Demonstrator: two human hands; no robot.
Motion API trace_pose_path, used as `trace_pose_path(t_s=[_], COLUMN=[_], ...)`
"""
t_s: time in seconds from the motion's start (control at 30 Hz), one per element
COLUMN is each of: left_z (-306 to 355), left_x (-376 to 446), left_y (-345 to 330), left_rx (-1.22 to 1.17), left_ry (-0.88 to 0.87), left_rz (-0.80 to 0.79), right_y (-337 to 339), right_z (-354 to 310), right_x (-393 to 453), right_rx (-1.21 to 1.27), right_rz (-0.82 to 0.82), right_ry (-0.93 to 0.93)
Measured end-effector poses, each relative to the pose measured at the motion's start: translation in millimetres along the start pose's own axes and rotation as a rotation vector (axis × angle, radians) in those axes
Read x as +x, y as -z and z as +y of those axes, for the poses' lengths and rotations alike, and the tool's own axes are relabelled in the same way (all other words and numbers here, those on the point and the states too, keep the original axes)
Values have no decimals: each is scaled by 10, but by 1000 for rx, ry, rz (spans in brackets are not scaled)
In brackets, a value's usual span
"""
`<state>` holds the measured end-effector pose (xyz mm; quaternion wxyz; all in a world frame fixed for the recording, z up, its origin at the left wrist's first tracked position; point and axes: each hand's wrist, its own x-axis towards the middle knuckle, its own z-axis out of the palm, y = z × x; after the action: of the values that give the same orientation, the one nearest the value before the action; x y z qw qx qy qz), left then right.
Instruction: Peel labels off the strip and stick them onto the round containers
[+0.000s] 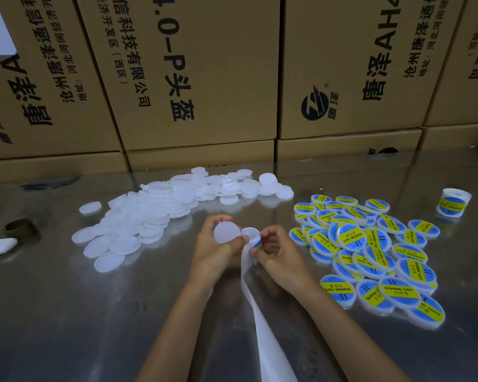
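My left hand (218,250) holds a plain white round container (226,232) upright, its flat face toward me. My right hand (275,253) grips a small roll of labels (252,236) just right of that container, with a blue and yellow label showing at its edge. The white backing strip (262,321) trails from the roll down toward me. A heap of unlabelled white containers (155,213) lies at the left and back. Labelled containers (370,252) with blue and yellow stickers are piled at the right.
A second label roll (453,206) stands at the far right of the shiny metal table (66,312). A brown cardboard ring (21,228) and a white pad (0,245) lie at the left edge. Stacked cardboard boxes (204,78) wall off the back.
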<state>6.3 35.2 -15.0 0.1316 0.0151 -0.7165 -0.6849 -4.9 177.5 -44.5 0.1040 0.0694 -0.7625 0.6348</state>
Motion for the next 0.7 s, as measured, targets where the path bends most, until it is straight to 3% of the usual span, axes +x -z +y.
trace_pose_path(t_s=[0.37, 0.7], left_z=[-53, -98], left_x=[15, 70], left_y=[-53, -6], left_rx=[145, 128], left_ry=[-78, -93], left_rz=[35, -56], right_y=[-6, 53], right_z=[20, 16], right_x=[19, 22], right_rx=[-13, -85], right_rz=[29, 50], right_ry=[-25, -79])
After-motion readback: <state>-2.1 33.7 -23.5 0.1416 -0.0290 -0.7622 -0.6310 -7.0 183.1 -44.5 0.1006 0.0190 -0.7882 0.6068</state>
